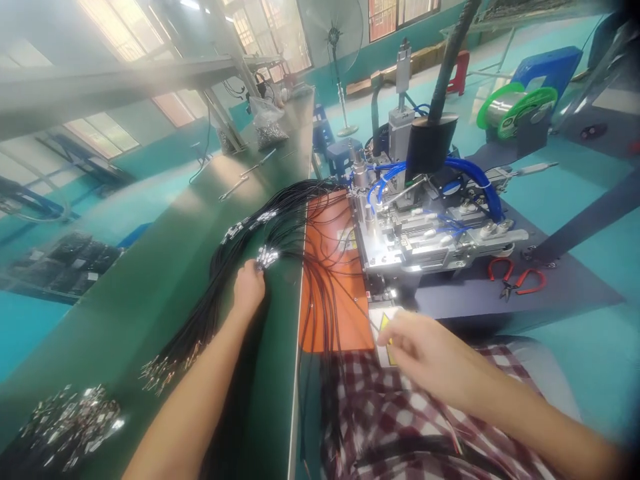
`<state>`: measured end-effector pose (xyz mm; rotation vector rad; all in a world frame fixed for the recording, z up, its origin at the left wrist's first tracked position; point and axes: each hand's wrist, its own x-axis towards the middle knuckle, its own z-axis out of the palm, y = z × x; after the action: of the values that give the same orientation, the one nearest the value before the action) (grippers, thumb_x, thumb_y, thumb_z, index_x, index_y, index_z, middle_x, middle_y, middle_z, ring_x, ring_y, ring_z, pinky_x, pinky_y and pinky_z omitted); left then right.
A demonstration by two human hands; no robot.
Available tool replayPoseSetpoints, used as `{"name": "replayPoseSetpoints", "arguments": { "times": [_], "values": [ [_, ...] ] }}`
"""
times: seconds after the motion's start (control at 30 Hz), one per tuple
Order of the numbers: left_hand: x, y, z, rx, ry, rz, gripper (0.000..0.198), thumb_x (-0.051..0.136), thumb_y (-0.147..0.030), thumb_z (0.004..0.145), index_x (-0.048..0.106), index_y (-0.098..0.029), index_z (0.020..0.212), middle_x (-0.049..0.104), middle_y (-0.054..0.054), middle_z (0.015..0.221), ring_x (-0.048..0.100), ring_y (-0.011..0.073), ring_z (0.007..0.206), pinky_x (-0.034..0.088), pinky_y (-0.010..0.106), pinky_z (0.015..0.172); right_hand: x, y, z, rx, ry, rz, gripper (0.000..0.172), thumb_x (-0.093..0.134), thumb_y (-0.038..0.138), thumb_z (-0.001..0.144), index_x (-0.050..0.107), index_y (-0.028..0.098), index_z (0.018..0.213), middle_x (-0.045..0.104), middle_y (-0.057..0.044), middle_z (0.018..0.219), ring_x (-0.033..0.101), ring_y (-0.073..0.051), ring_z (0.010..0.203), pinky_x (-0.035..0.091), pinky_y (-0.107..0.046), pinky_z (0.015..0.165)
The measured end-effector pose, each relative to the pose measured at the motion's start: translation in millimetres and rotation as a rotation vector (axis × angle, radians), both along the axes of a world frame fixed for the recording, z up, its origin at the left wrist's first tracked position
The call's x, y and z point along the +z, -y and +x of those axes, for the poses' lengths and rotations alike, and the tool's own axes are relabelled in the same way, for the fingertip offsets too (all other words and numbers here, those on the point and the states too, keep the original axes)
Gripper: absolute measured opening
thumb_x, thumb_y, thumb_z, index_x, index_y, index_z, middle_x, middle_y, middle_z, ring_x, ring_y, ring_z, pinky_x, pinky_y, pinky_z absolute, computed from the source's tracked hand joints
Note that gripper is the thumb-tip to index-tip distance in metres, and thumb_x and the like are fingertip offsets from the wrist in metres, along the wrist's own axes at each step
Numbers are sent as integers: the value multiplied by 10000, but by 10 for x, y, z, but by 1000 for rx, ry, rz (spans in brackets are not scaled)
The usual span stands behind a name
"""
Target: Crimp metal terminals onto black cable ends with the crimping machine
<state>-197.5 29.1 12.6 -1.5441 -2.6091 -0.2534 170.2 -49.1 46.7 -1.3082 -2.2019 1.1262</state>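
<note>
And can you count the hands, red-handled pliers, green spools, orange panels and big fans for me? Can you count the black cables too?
Hands: 2 (left hand, right hand)
Red-handled pliers: 1
Green spool: 1
Orange panel: 1
Big fan: 1
Total: 6
Black cables: too bunched to count, so left out.

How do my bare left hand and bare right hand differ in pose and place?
Your bare left hand is closed on a black cable bundle with shiny silver tips; your bare right hand has curled fingers by a single thin black cable, though whether it grips it is unclear.
The left hand is over the long green tabletop; the right is beside a white-and-yellow warning label.
Both have bent fingers.
</note>
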Motion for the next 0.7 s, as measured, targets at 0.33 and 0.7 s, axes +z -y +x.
{"name": "replayPoseSetpoints", "arguments": {
  "times": [0.33, 0.7],
  "values": [
    [286, 263, 953, -581, 64, 20, 329, 393, -220, 953, 548, -196, 1243, 584, 134, 1231, 508, 264, 1196, 404, 452, 1015, -130, 64, 60, 31, -535, -670, 255, 470, 276, 882, 660, 152, 997, 642, -4, 663, 602, -133, 619, 446, -262, 603],
    [222, 685, 1535, -1188, 64, 151, 223, 412, -169, 944, 633, -156, 965, 688, 70, 772, 596, 195, 703, 454, 332, 654, -308, 190, 127, -648, -873, -486, 248, 732, 361, 771, 648, 186, 925, 664, 2, 638, 640, -151, 617, 524, -278, 630]
  ]
}}
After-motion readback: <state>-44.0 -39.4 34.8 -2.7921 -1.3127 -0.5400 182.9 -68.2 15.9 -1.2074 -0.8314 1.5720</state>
